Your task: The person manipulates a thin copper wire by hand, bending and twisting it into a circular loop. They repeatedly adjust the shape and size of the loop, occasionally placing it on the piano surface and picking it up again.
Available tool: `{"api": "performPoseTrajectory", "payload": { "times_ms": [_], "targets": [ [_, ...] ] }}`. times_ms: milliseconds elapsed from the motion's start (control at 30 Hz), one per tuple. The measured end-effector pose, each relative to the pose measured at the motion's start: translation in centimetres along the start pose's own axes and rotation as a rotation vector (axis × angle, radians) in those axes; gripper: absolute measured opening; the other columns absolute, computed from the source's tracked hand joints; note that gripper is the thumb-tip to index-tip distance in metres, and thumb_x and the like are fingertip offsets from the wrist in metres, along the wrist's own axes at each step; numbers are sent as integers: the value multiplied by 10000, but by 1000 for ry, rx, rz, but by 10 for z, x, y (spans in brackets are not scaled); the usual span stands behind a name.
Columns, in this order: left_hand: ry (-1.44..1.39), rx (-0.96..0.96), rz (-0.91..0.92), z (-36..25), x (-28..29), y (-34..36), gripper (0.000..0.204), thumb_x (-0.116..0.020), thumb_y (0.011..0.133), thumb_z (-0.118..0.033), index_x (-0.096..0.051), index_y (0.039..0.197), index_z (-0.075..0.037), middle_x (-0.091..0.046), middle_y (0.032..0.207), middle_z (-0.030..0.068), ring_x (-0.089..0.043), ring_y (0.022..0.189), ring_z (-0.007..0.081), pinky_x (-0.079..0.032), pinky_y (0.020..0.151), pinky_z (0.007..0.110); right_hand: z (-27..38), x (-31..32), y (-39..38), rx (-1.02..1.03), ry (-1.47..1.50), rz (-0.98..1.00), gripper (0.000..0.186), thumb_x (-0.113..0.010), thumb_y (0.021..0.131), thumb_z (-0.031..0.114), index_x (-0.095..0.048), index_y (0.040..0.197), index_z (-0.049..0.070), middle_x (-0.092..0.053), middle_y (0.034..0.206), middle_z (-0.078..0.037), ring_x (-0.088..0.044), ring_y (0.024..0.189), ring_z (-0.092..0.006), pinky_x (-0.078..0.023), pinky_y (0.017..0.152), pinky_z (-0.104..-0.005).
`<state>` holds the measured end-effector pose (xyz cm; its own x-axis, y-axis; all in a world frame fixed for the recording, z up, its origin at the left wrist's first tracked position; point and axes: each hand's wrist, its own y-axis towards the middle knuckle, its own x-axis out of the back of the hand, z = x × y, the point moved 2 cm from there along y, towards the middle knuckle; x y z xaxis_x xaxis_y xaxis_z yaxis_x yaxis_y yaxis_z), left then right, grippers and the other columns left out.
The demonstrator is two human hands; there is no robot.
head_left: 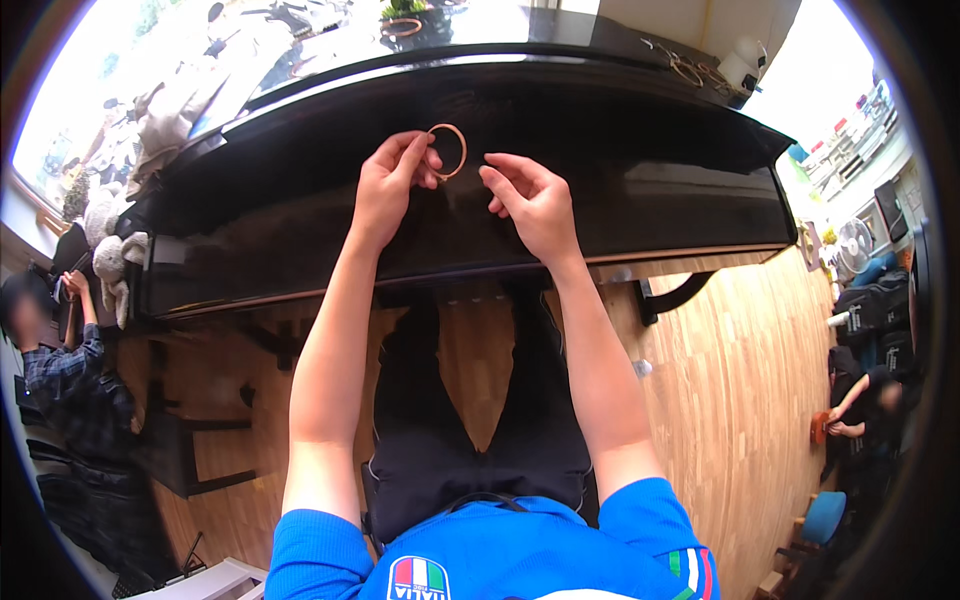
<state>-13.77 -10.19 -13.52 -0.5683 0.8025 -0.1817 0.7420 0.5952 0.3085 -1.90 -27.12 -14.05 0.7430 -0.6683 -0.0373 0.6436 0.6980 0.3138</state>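
Note:
My left hand (392, 182) is closed, with thumb and fingers pinching the left side of a thin tan ring (463, 150). The ring stands nearly upright above the black piano (300, 215), and a small bump shows at its lower edge. Just right of the ring is my right hand (530, 198), its fingers curled loosely and a small gap between thumb and index fingertip. I see nothing held there. Both forearms reach forward over my lap.
A similar ring (402, 27) lies on the piano top beside a green plant. A grey plush toy (112, 262) hangs at the piano's left end. One person (75, 370) sits at far left, another (870, 430) at far right, near a blue stool (824, 517).

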Motion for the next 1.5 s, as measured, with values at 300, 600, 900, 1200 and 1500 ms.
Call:
{"api": "performPoseTrajectory", "payload": {
  "times_ms": [300, 600, 900, 1200, 1500],
  "targets": [
    [255, -72, 53, -1, -11, -5, 253, -588, 1026, -140, -651, 1207, 25, -703, 872, 62, -631, 711, 89, -518, 665, 231, 9, -6, -10, 145, -121, -183, 235, -699, 954, 145, -691, 1148, 11, -699, 789, -22, -631, 643, -72, -507, 594, -221],
    [463, -92, 57, -5, -21, -13, 211, -598, 1010, -105, -668, 1155, 31, -693, 836, 51, -621, 702, 90, -521, 675, 242, -40, 62, -280, -56, -938, -170, 326, -685, 915, 113, -668, 1236, 58, -618, 1273, -211, -596, 1171, -380, -480, 999, -437],
    [501, -132, 84, -8, -28, -16, 182, -587, 1014, -83, -677, 1129, 26, -688, 823, 49, -612, 703, 75, -514, 660, 233, 7, 109, -436, -753, -790, 91, 204, -623, 947, 115, -662, 1119, 13, -722, 1002, -136, -714, 940, -246, -564, 827, -346],
    [512, -136, 83, -7, -28, -15, 184, -596, 1012, -89, -675, 1135, 21, -685, 822, 42, -604, 700, 74, -505, 663, 227, -35, 120, -461, -1153, -228, -203, 298, -751, 910, 302, -731, 856, 10, -690, 713, -23, -603, 624, -69, -459, 574, -240],
    [496, -122, 72, -5, -21, -18, 187, -597, 1012, -100, -673, 1127, 27, -686, 825, 45, -612, 709, 81, -512, 667, 237, -9, 140, -464, -1299, 128, 88, 201, -704, 886, 65, -650, 1066, -4, -695, 877, -50, -657, 753, -100, -517, 655, -238]
  ]
}}
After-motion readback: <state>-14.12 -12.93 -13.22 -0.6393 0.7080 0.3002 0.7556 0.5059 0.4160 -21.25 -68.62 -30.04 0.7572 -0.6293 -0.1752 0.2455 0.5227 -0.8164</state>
